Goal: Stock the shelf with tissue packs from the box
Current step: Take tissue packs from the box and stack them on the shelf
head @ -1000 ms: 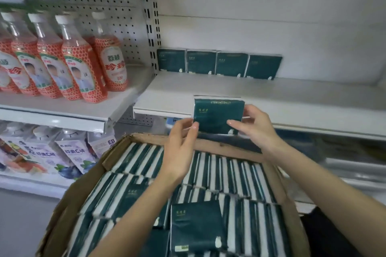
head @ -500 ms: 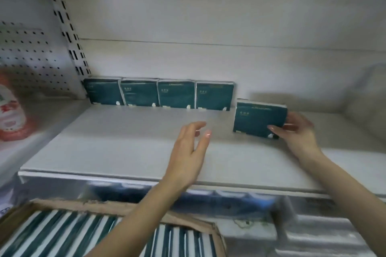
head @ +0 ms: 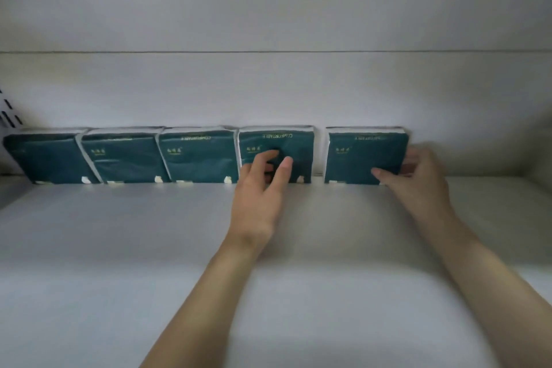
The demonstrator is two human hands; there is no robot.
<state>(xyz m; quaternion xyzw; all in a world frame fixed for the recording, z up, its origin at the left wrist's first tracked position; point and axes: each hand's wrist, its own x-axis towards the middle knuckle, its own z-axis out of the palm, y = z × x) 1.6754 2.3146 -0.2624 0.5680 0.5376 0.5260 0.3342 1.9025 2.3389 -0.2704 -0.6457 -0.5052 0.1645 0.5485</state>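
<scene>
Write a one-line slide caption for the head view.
On the shelf, right hand holds a fifth tissue pack apart from the row; left hand touches the fourth pack.

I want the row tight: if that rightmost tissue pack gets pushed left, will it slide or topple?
Rightmost pack likely slides: glossy wrap on a smooth shelf. Standing on edge at the back wall, it could tip forward if pushed high. Film-wrapped tissue is probably soft and light.

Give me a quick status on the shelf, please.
Right hand grips fifth pack, upright at back. Left hand touches fourth pack. Small gap between them.
</scene>
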